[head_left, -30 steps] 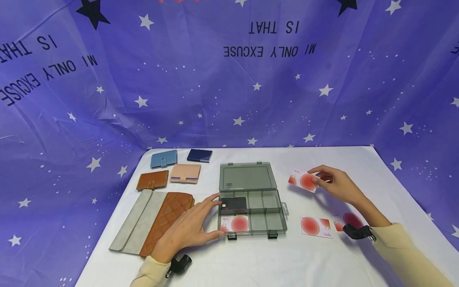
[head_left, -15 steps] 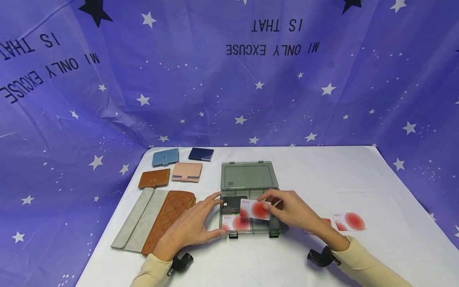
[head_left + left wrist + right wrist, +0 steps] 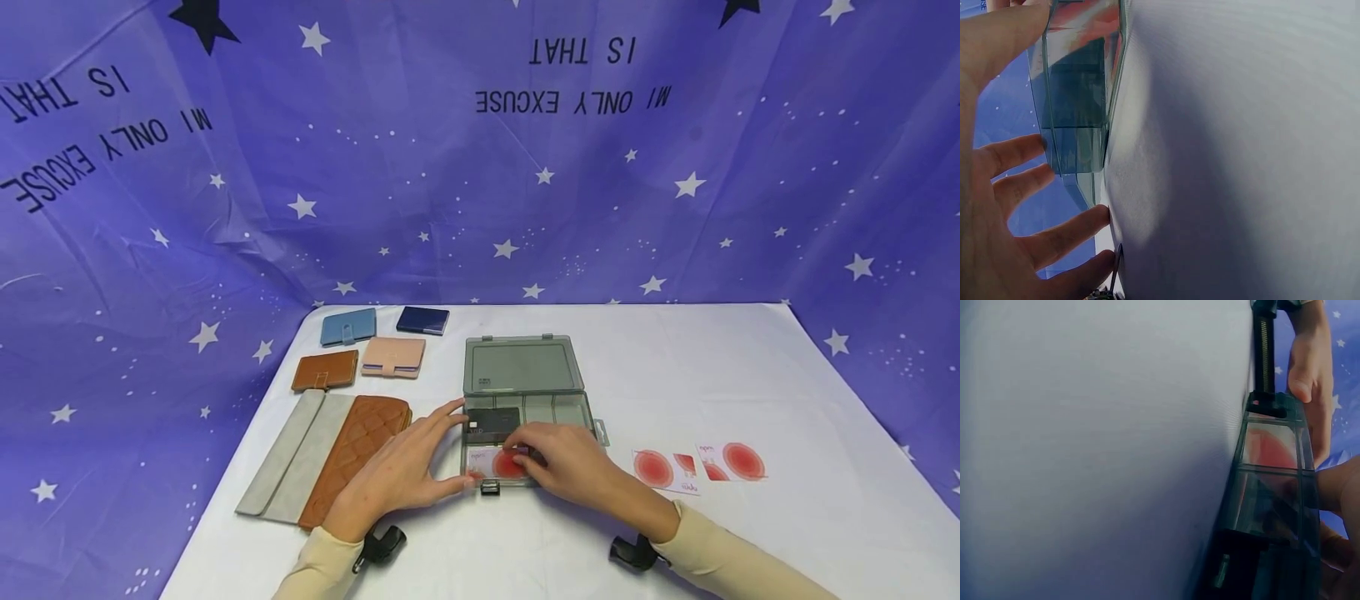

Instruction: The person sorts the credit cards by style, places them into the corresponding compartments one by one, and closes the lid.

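The divided clear grey-green plastic box (image 3: 522, 365) lies on the table with its lid folded back. A white card with a red circle (image 3: 486, 463) is in its front left compartment, and my right hand (image 3: 573, 471) pinches its right edge there. My left hand (image 3: 397, 475) steadies the left side of the box with spread fingers, seen also in the left wrist view, where fingertips (image 3: 1044, 144) touch the wall. A black card with a chip (image 3: 495, 423) sits in the back left compartment. My right hand hides the front right compartments.
Two similar red-and-white cards (image 3: 652, 469) lie right of the box. To the left rest a grey-and-brown quilted pouch (image 3: 300, 458), a brown wallet (image 3: 325, 369), a pink wallet (image 3: 393, 357), a blue wallet (image 3: 348, 326) and a navy holder (image 3: 422, 320).
My right hand has carried the red-and-white card leftward from the right side of the table, over the box, and down into the front left compartment. The left hand has stayed at the box.
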Demonstrator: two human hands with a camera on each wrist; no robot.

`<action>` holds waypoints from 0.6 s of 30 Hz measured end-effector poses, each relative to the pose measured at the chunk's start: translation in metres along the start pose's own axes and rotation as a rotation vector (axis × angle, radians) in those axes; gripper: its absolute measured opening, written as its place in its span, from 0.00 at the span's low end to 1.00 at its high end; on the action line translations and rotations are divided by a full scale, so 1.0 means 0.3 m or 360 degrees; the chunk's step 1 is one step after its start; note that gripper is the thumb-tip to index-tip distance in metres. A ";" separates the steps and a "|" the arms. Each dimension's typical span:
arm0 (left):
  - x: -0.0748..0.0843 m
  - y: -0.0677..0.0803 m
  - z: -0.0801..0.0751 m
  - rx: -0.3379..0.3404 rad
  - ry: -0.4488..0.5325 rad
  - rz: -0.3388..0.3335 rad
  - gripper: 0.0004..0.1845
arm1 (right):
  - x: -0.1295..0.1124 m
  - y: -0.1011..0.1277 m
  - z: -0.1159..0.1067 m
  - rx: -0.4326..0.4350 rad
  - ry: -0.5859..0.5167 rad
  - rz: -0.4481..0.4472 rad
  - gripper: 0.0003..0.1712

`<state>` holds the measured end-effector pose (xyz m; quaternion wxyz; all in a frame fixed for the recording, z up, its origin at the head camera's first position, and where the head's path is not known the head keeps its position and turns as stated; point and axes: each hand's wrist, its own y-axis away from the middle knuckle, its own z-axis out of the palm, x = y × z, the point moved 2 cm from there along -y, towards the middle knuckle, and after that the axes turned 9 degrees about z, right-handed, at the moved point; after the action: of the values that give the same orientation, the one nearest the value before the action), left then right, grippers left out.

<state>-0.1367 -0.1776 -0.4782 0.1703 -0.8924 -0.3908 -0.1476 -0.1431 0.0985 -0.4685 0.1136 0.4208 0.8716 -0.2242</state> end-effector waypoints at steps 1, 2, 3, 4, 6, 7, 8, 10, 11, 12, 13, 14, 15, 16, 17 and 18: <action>0.000 0.000 0.000 0.0002 -0.0001 0.0005 0.50 | -0.002 0.001 0.003 0.0015 0.0045 -0.0020 0.12; 0.000 0.001 0.000 0.0005 0.0000 0.0011 0.50 | -0.003 0.002 0.005 0.0026 0.0082 -0.0036 0.12; -0.001 0.001 0.000 0.0009 -0.0004 0.0017 0.50 | -0.004 0.003 0.007 0.0033 0.0125 -0.0050 0.12; -0.001 0.001 -0.001 0.0014 -0.0010 0.0024 0.50 | -0.004 0.004 0.008 0.0036 0.0164 -0.0063 0.12; -0.001 0.000 -0.004 0.0026 -0.0016 0.0038 0.50 | -0.004 0.006 0.008 0.0039 0.0228 -0.0079 0.12; -0.001 -0.001 -0.005 0.0037 -0.0021 0.0051 0.50 | -0.003 0.006 0.007 0.0038 0.0257 -0.0087 0.13; -0.002 -0.002 -0.006 0.0041 -0.0027 0.0053 0.49 | -0.003 0.006 0.006 0.0037 0.0279 -0.0094 0.13; -0.003 -0.005 -0.008 0.0046 -0.0027 0.0059 0.49 | -0.002 0.009 0.002 0.0035 0.0320 -0.0103 0.13; -0.004 -0.006 -0.008 0.0047 -0.0026 0.0061 0.49 | -0.002 0.011 0.000 0.0036 0.0328 -0.0106 0.13; -0.005 -0.007 -0.006 0.0041 -0.0027 0.0056 0.49 | -0.001 0.014 -0.002 0.0033 0.0335 -0.0105 0.12; -0.005 -0.008 -0.005 0.0033 -0.0025 0.0049 0.49 | -0.001 0.017 -0.003 0.0033 0.0339 -0.0107 0.12; -0.005 -0.008 -0.003 0.0020 -0.0025 0.0037 0.50 | -0.001 0.021 -0.006 0.0032 0.0328 -0.0110 0.11; -0.005 -0.007 -0.002 0.0012 -0.0023 0.0031 0.50 | 0.000 0.025 -0.008 0.0029 0.0314 -0.0114 0.11; -0.006 -0.006 0.000 0.0006 -0.0025 0.0025 0.50 | 0.001 0.028 -0.010 0.0028 0.0301 -0.0115 0.10; -0.006 -0.005 0.003 -0.0001 -0.0024 0.0020 0.50 | 0.002 0.031 -0.013 0.0025 0.0281 -0.0115 0.09; -0.006 -0.003 0.004 -0.0006 -0.0022 0.0014 0.50 | 0.004 0.035 -0.016 0.0023 0.0263 -0.0112 0.09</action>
<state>-0.1384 -0.1777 -0.4800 0.1666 -0.8956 -0.3877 -0.1413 -0.1358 0.1074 -0.4679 0.0303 0.4079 0.8906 -0.1987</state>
